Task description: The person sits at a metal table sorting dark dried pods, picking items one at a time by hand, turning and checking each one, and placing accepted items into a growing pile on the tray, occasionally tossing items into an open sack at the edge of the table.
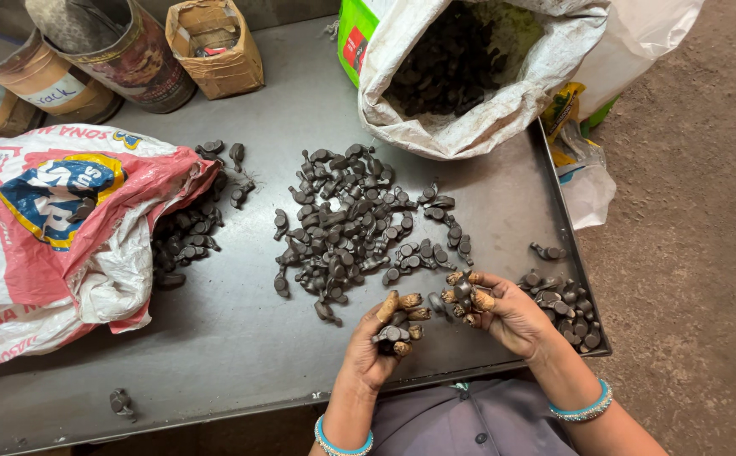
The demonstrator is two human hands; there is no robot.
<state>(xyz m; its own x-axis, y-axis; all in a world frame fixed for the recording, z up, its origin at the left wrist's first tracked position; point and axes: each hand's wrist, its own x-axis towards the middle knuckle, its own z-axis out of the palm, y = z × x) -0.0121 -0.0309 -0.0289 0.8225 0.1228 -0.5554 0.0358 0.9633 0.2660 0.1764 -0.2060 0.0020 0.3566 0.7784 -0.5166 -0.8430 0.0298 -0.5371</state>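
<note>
Fingers (408, 301) in cloth wraps grip small dull-black metal castings (389, 334).

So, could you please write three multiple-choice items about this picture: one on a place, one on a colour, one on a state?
1. Where is the white woven sack of dark parts?
A. top right of the grey metal table
B. on the floor
C. bottom left

2. What colour are the beaded bracelets?
A. red
B. turquoise
C. black

3. What is the left hand doing?
A. resting flat
B. holding small dark metal parts
C. gripping a sack

Answers: A, it stands at the far right corner; B, both wrists show turquoise; B, the fingers curl around parts.
</note>
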